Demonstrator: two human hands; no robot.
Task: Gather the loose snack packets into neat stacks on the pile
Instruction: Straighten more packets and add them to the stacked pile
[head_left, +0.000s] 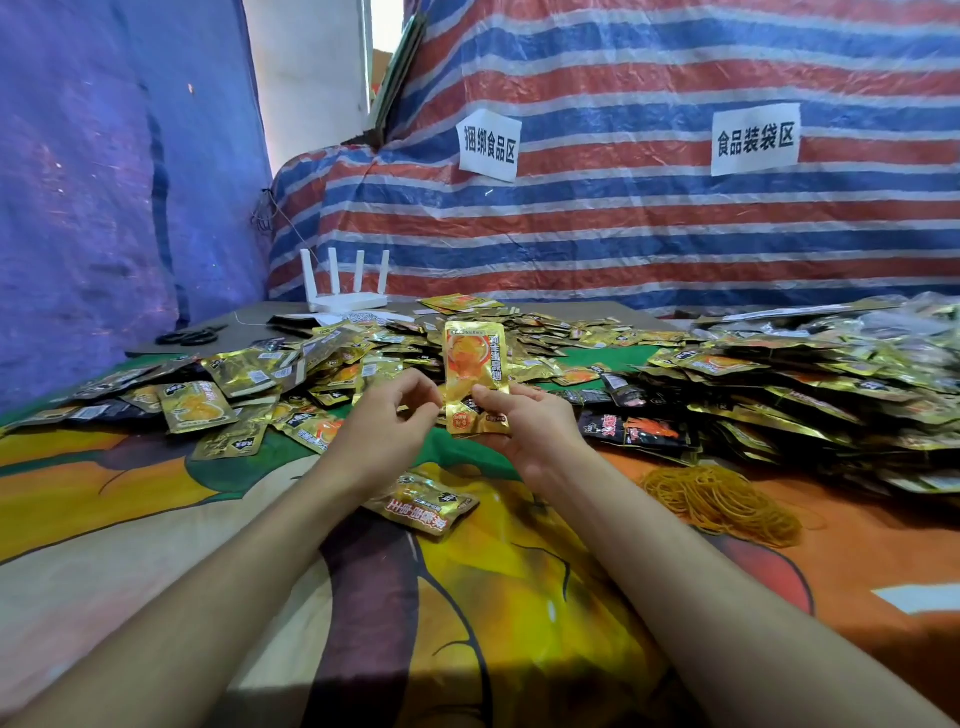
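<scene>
My right hand (524, 421) pinches the lower end of a gold snack packet (475, 374) and holds it upright above the table. My left hand (387, 415) hovers just left of that packet, fingers curled, with nothing visibly in it. A loose gold packet (423, 501) lies flat on the cloth below my hands. Several loose gold and black packets (291, 374) are scattered across the middle and left. A large heap of packets (810, 384) rises on the right.
A bundle of yellow rubber bands (719, 499) lies at the right, near the heap. Black scissors (189, 336) and a white router (348, 291) sit at the far left back. A striped tarp (623, 223) closes the back; the colourful cloth (156, 519) covers the table.
</scene>
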